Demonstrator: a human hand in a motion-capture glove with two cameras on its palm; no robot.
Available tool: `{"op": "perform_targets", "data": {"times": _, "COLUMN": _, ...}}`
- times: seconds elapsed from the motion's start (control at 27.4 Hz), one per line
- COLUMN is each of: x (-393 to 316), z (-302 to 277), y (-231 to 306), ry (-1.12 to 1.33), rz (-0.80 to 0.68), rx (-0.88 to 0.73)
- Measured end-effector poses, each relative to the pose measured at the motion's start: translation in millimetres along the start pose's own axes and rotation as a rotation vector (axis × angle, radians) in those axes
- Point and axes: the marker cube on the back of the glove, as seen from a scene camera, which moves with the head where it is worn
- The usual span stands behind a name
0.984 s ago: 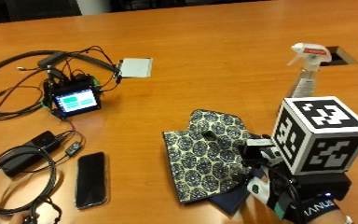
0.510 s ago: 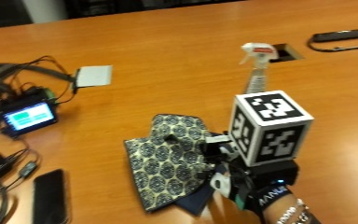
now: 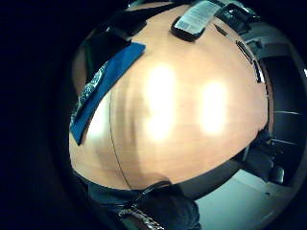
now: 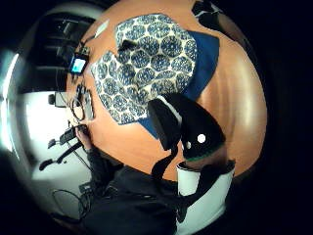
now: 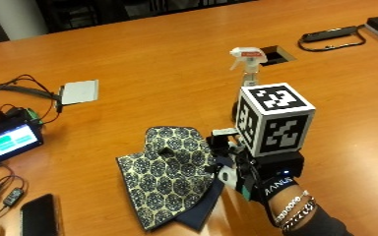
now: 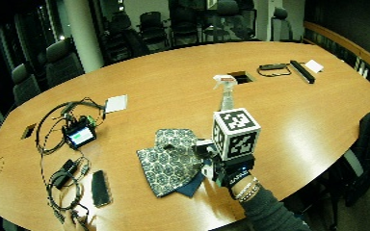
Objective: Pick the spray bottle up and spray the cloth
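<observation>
A clear spray bottle (image 5: 248, 64) with a white trigger head stands upright on the wooden table (image 5: 176, 54), just beyond my gloved right hand (image 5: 241, 172). The hand hovers above the table at the right edge of the cloth (image 5: 169, 172) and touches neither it nor the bottle. The cloth is a patterned cream-and-navy piece with a plain blue underside, lying crumpled and flat. In the thumb side palm view the cloth (image 4: 146, 63) lies spread below the palm, and the thumb (image 4: 186, 122) sticks out relaxed, holding nothing. The wide outside view shows the bottle (image 6: 224, 89) behind the hand (image 6: 227, 168).
A small screen device (image 5: 9, 140) with tangled cables sits at the left. A dark phone (image 5: 38, 216) lies near the front edge. A white card (image 5: 79, 91) lies further back. A table cutout (image 5: 274, 54) is behind the bottle, and black items (image 5: 330, 35) lie at the far right.
The outside view's whole picture has shifted, so its camera moved. My hand stays at the cloth's right edge, and the bottle and cloth keep their places.
</observation>
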Motion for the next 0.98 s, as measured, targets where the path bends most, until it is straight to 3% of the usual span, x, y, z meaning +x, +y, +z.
{"op": "perform_targets", "data": {"times": 0.51, "x": 54.4, "z": -25.6, "y": -80.0, "ry": -0.163, "rz": 0.214, "rx": 0.164}}
{"op": "perform_targets", "data": {"times": 0.98, "x": 106.4, "z": 0.9, "y": -118.1, "ry": -0.446, "rz": 0.395, "rx": 0.317}}
